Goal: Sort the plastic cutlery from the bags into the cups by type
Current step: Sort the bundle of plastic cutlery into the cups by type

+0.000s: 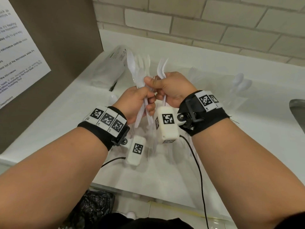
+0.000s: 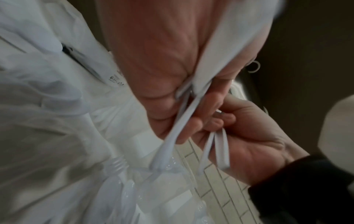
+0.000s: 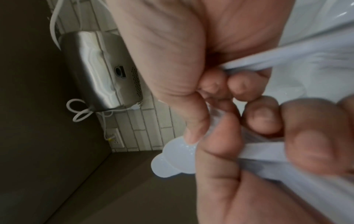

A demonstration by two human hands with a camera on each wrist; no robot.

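The left hand (image 1: 137, 103) and right hand (image 1: 171, 87) meet above the counter (image 1: 214, 129), knuckles almost touching, each curled around white plastic cutlery. The left fist holds the bigger bundle (image 1: 138, 68): spoon bowls and some fork tines fan upward past the thumb, so it looks mixed. The right fist grips 2 or 3 forks (image 1: 162, 66), tines up, while its thumb presses against a handle in the left bundle.

My reading is that sorting is in hand: forks are being drawn from the mixed bundle into the right hand, 1 type at a time. No piece from either fistful is in a cup yet.

On the counter behind the hands lies a clear bag (image 1: 109, 68) with more cutlery in it. To the right of the hands, clear cups (image 1: 239, 90) stand on the counter; 1 holds spoons, another seems to hold forks, though both are faint.

Next, the right hand likely needs to pull the pinched piece free without dragging its neighbours, then carry its forks to the fork cup. The slick handles could slip or tangle.
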